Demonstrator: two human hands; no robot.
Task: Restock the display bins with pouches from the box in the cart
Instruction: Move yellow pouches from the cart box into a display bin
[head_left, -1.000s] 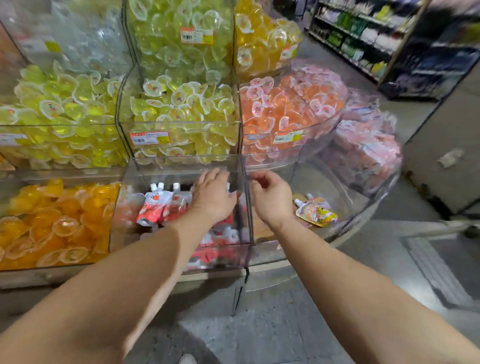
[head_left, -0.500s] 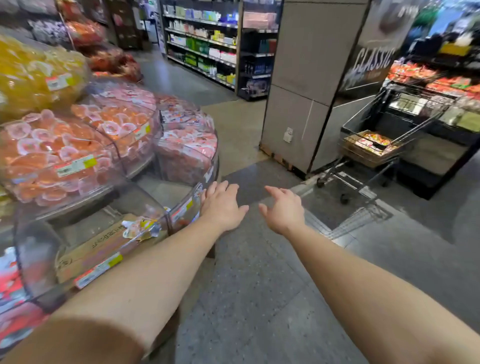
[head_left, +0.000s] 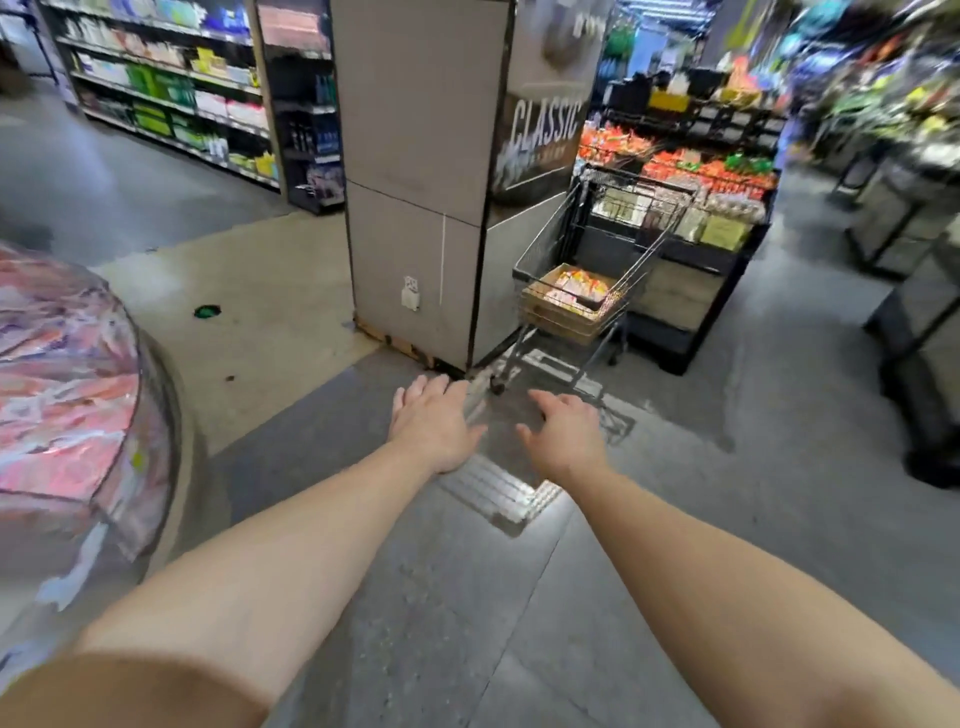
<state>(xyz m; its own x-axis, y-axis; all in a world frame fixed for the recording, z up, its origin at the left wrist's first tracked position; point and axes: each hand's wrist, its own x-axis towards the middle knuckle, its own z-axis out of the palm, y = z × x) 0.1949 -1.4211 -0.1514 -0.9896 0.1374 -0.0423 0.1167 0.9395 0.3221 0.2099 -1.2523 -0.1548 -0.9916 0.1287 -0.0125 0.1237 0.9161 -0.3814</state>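
Since half a second ago you have turned further from the display bins (head_left: 78, 395), which now show only at the left edge, and the cart (head_left: 597, 270) stands nearer the middle of your view. Your left hand (head_left: 434, 428) and right hand (head_left: 563, 434) are both empty, fingers spread loosely, stretched forward over the floor (head_left: 519, 597), probably ready for the next load. The box (head_left: 566, 304) with pouches (head_left: 579, 285) sits inside the cart, beside the pillar (head_left: 415, 182), well apart from your hands.
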